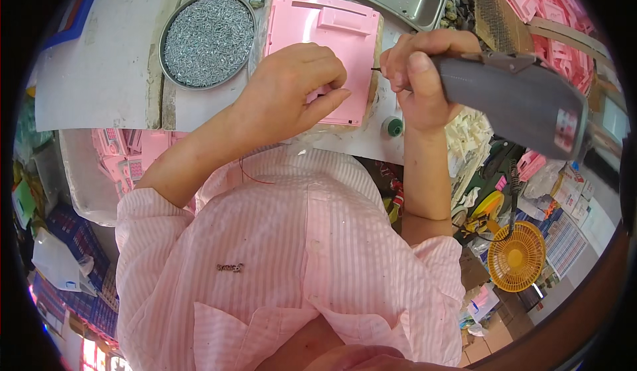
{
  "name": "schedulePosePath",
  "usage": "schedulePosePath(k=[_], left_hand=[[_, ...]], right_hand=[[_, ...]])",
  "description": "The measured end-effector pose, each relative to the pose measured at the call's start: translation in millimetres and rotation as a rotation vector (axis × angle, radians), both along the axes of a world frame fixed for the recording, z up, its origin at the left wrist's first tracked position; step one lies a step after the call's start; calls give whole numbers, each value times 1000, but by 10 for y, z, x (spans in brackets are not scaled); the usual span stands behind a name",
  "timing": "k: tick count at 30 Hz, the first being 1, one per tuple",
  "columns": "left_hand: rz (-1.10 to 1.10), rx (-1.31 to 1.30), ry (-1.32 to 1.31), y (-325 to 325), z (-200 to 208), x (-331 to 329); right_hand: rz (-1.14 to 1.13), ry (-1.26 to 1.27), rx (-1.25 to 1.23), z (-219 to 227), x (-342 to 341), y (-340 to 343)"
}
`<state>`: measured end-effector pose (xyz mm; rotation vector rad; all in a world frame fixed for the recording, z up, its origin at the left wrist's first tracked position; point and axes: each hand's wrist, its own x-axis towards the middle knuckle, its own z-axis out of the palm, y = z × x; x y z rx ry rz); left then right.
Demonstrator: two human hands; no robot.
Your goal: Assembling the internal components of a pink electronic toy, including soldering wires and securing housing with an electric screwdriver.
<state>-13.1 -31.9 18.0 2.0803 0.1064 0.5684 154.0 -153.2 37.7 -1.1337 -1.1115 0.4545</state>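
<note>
A flat pink plastic panel (363, 52) with a raised rectangular block lies on the table in front of me. My left hand (292, 85) rests over its left and lower part, fingers curled and thumb toward them; whatever they hold is hidden. Wrapped in my right hand (424, 72) is a dark grey electric screwdriver (511, 95), tilted on its side. Its thin bit points left at the panel's right edge; I cannot tell whether it touches. Beyond my left hand stands a round metal bowl (166, 69) full of small silvery screws.
A steel tray (419, 16) with small dark parts sits at the far side. Pink parts (547, 6) are heaped at far right, white plastic pieces (471, 135) nearer. A green-topped container (394, 128) is by the table edge. A white bin (74, 172) stands left; a yellow basket (492, 259) lies low right.
</note>
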Motion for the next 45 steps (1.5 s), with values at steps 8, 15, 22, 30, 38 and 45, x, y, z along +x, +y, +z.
schedulePosePath(k=[8, 15, 22, 30, 38, 45], left_hand=[[28, -4, -85, -76, 16, 50], [96, 149, -104, -30, 7, 49], [343, 311, -20, 409, 117, -92], [116, 350, 22, 191, 96, 164], [128, 179, -206, 84, 49, 136], [254, 237, -127, 184, 58, 38]], right_hand=[[217, 334, 119, 570, -245, -37], [234, 327, 207, 490, -169, 102], [176, 331, 275, 341, 152, 383], [250, 271, 167, 544, -91, 289], [202, 276, 108, 690, -157, 118], [224, 366, 199, 580, -93, 208]])
